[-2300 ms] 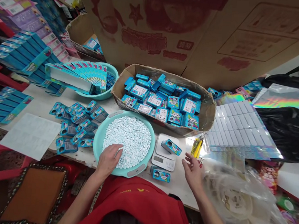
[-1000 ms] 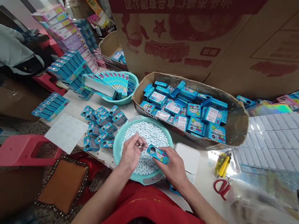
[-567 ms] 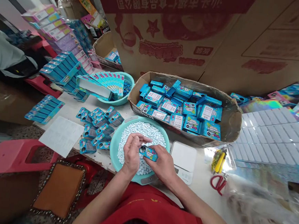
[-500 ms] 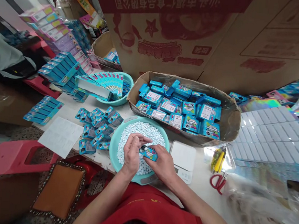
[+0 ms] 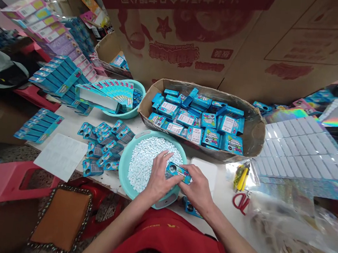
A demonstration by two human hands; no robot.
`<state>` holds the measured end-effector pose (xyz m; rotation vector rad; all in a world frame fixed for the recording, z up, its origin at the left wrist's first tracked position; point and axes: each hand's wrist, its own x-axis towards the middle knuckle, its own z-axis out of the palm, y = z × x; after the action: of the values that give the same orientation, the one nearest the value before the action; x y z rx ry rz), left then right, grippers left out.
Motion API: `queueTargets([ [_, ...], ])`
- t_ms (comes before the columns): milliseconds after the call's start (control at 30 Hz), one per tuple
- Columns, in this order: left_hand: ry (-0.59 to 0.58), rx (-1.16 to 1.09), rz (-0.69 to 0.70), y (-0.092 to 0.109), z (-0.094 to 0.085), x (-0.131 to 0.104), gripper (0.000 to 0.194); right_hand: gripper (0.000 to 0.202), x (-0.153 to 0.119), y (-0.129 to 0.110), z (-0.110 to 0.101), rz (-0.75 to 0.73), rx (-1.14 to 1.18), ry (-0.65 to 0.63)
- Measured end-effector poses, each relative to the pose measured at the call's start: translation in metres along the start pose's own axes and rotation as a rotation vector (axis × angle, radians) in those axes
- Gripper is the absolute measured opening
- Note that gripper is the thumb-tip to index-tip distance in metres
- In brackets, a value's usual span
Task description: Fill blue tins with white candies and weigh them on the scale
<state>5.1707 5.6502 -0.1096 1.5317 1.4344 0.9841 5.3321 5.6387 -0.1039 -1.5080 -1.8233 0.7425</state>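
A small blue candy box (image 5: 180, 172) with a round window at one end is held over the right side of a turquoise basin (image 5: 123, 167). My right hand (image 5: 197, 187) grips its right end. My left hand (image 5: 160, 178) closes around the left end, thumb along the near side and fingers on the far side. Small pale candies (image 5: 143, 161) fill the basin. Partly hidden below my right hand, another blue box (image 5: 191, 208) lies by the table edge. A white scale (image 5: 210, 172) sits behind my right hand.
A cut-down carton (image 5: 256, 133) full of blue boxes stands behind the basin. Several blue boxes (image 5: 104, 146) are grouped left. Red scissors (image 5: 240, 203) and a yellow cutter (image 5: 243, 178) lie right. A second basin (image 5: 126, 114) holds flat cartons.
Both hands and the candy box have moved right over the basin. My left hand has turned, its thumb now along the box. The view has shifted slightly, and a box near the table edge shows.
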Motion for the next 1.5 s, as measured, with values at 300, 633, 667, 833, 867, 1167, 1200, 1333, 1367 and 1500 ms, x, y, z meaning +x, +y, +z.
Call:
queueTargets([
  [300,-0.092,0.423,-0.094,-0.07,-0.02,-0.001,0.047,0.029,-0.023,0.026,-0.038,0.146,0.076,0.211],
  [633,-0.194,0.639,-0.024,-0.094,-0.003,-0.015,0.022,0.052,-0.042,0.095,-0.023,0.294,-0.02,0.34],
  [667,-0.154,0.544,-0.058,-0.093,-0.007,-0.013,0.022,0.054,-0.043,0.096,-0.026,0.294,-0.025,0.357],
  [833,0.035,-0.182,-0.487,-0.082,-0.029,-0.001,0.025,0.045,-0.056,0.105,-0.045,0.374,0.009,0.44],
  [867,0.028,-0.367,-0.574,-0.078,-0.033,0.001,0.029,0.043,-0.059,0.108,-0.048,0.387,0.016,0.448],
  [1167,-0.017,-0.961,-0.761,-0.052,-0.031,0.008,0.034,0.045,-0.066,0.104,-0.049,0.548,0.107,0.425],
  [1200,-0.029,-0.958,-0.731,-0.051,-0.029,0.009,0.032,0.046,-0.066,0.103,-0.05,0.55,0.099,0.427],
  [1333,-0.04,-0.806,-0.825,-0.054,-0.021,0.011,0.034,0.05,-0.067,0.104,-0.054,0.574,0.06,0.43],
  [1367,-0.034,-0.787,-0.85,-0.054,-0.019,0.011,0.035,0.05,-0.068,0.105,-0.055,0.583,0.058,0.429],
  [1500,0.02,-0.736,-0.848,-0.056,-0.015,0.008,0.036,0.052,-0.071,0.11,-0.053,0.598,0.078,0.414],
])
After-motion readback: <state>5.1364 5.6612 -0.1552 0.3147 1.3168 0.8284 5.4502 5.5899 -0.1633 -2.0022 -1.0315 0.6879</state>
